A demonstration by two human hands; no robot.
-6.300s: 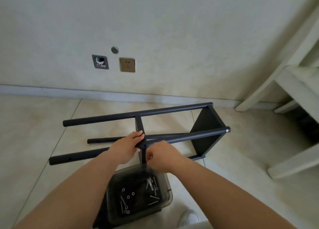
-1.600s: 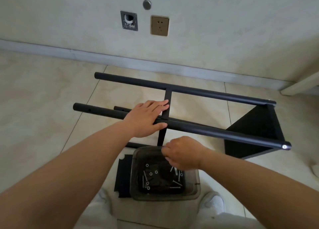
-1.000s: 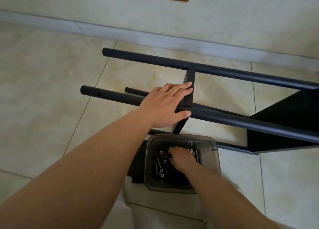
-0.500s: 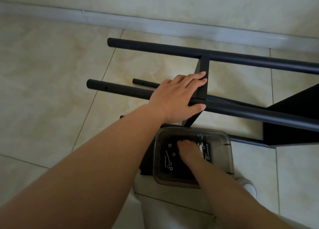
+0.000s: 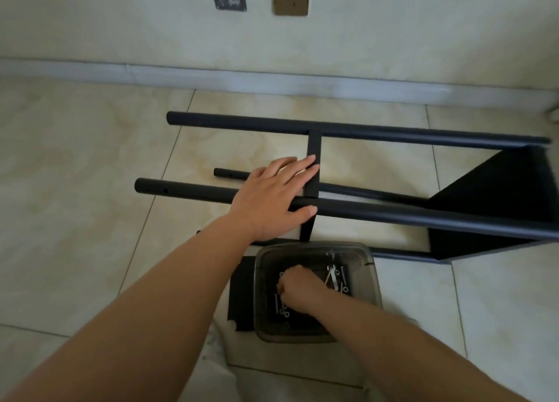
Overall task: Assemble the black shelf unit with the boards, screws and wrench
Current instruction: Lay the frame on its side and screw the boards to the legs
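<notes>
The half-built black metal shelf unit [image 5: 393, 214] lies on its side on the tiled floor [image 5: 75, 189], the left hand [image 5: 272, 199] resting flat on its near tube with fingers straight, while the right hand [image 5: 298, 292] digs among silver screws [image 5: 284, 309] in a smoky plastic tub [image 5: 370, 268], fingers curled, their hold unclear.

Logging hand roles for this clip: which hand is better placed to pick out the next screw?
The right hand: it is already down inside the clear bin among the screws. The left hand is occupied, resting flat on the black shelf frame.
</notes>
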